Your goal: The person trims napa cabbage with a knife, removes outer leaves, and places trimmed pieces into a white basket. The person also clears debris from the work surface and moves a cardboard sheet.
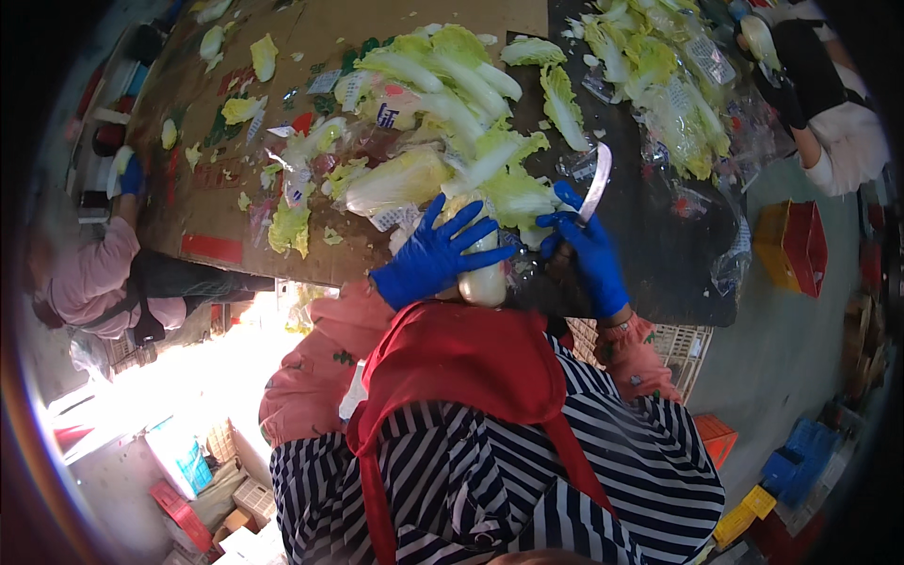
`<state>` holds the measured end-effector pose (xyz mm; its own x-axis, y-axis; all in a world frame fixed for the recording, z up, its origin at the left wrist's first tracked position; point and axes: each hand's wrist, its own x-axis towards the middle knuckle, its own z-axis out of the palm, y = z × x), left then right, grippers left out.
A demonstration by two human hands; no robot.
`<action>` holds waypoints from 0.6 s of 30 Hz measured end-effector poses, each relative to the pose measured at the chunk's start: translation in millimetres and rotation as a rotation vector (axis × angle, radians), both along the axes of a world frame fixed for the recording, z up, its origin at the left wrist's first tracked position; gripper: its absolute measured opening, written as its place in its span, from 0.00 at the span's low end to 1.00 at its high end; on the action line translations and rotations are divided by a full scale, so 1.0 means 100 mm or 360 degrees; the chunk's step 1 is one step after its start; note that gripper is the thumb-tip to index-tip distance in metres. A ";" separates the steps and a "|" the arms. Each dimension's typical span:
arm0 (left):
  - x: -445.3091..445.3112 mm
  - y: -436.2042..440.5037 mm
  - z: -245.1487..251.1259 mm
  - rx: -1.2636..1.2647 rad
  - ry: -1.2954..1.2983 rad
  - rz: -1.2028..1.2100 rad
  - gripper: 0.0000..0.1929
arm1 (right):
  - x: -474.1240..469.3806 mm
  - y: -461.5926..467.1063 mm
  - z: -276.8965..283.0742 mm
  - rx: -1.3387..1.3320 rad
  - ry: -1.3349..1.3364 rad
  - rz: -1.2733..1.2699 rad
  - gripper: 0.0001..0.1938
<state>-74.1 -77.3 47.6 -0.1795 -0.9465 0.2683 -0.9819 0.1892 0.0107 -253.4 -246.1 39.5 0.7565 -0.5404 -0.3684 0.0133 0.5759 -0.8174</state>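
My left hand [448,247], in a blue glove, has its fingers spread over a napa cabbage [484,286] at the table's near edge. Whether the palm presses on the cabbage is hard to tell. My right hand [586,247], also gloved in blue, grips a knife whose curved blade [599,180] points up and away from me; the fingers hide its handle. Just beyond my left hand lies another napa cabbage [399,180], with a printed label beside it. Loose cabbage leaves [459,85] are heaped past it, mixed with clear plastic wrap.
Cardboard [212,148] covers the table's left part. A second leaf heap [657,85] lies at the far right. One co-worker [99,282] is at the left; another [833,106], at the right, holds a cabbage. A yellow-and-red crate [791,247] stands on the floor.
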 end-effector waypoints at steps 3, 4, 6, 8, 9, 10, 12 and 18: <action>0.09 -0.25 -0.01 0.0207 0.0327 -0.0018 0.37 | 0.10 0.05 0.20 -0.0096 -0.0142 0.0068 0.29; 0.10 -0.34 -0.01 0.0162 0.0507 0.0037 0.42 | 0.16 0.05 0.26 -0.0173 -0.0223 -0.0004 0.29; 0.14 -0.46 0.02 0.0246 0.0840 0.0135 0.41 | 0.20 -0.09 0.38 -0.0182 -0.0529 0.0074 0.35; 0.19 -0.56 0.07 0.0308 0.1097 0.0145 0.39 | 0.22 -0.29 0.47 -0.0344 -0.0491 0.0206 0.37; 0.20 -0.60 0.10 0.0423 0.1546 0.0299 0.38 | 0.24 -0.37 0.49 -0.0409 -0.0489 0.0267 0.38; 0.22 -0.64 0.12 0.0444 0.1979 0.0382 0.37 | 0.26 -0.40 0.48 -0.0579 -0.0325 0.0379 0.39; 0.22 -0.69 0.17 0.0477 0.2631 0.0531 0.34 | 0.42 -0.38 0.39 -0.0733 -0.0231 0.0292 0.39; 0.11 -0.70 0.26 -0.0186 0.1734 0.0544 0.31 | 0.77 -0.20 0.06 -0.0569 -0.0293 0.0047 0.40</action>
<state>-62.9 -147.3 73.3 0.4638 -0.8599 0.2131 -0.4623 -0.0297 0.8862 -176.6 -266.3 45.2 0.8094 -0.5869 -0.0180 0.1658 0.2578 -0.9519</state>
